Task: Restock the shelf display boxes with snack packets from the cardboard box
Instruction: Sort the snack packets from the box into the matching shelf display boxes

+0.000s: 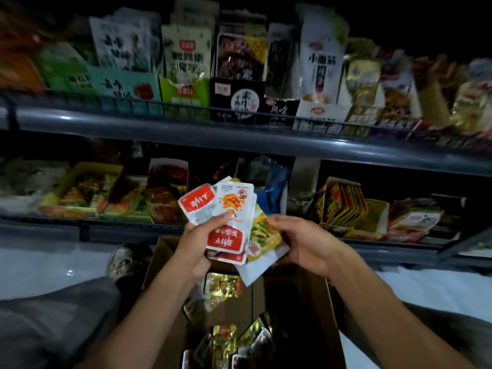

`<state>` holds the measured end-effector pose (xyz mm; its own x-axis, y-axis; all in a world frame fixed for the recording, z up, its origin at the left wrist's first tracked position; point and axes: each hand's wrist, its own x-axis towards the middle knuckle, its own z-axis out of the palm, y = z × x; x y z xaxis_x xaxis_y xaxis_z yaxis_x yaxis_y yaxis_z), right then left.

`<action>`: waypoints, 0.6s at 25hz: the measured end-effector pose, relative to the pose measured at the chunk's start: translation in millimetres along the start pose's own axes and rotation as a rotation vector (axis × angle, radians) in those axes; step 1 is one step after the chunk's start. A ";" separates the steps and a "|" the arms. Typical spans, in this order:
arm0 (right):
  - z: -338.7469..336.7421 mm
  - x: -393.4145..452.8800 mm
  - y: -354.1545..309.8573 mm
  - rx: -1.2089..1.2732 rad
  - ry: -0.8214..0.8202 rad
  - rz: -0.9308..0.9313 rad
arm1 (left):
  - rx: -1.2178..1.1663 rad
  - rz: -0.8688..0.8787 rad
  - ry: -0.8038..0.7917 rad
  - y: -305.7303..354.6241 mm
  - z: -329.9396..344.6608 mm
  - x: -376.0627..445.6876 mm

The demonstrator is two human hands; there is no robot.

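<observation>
Two bare forearms reach forward from the bottom edge of the view, above an open brown cardboard box [298, 315] standing on the floor directly in front of the shelving. Inside the box lie loose gold foil snack packets [224, 339], some near its far wall and others toward its near end. The left hand [195, 247] holds a fanned stack of red-and-white snack packets [226, 217] above the far edge of the box; its thumb presses on the front of the stack and the remaining fingers curl behind it, pinching the packets. The right hand [300, 243] grips a yellow-and-green snack packet [262, 235] just behind and to the right of the red-and-white stack, touching it; the thumb lies along the upper edge of this packet and the other fingers are hidden beneath it. Behind the hands, the lower grey metal shelf [111, 230] carries open cardboard display boxes [343, 206] partly filled with packets. The upper grey metal shelf [186, 134], fronted by a dark wire rail, carries a row of upright display boxes filled with standing packets in white, green and black. A grey trouser-clad knee [53, 323] occupies the lower left corner, beside the box.
</observation>
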<state>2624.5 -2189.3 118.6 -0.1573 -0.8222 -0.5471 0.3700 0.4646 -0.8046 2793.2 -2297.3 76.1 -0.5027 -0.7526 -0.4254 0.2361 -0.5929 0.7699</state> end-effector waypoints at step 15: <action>-6.8 -58.3 -42.1 0.211 0.407 -0.372 | 0.153 -0.068 -0.050 36.9 76.4 -12.3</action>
<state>2612.0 -2158.8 182.8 -0.6348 -0.7055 -0.3152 0.3900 0.0596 -0.9189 2744.6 -2288.1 146.1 -0.5550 -0.6948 -0.4574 0.0730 -0.5885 0.8052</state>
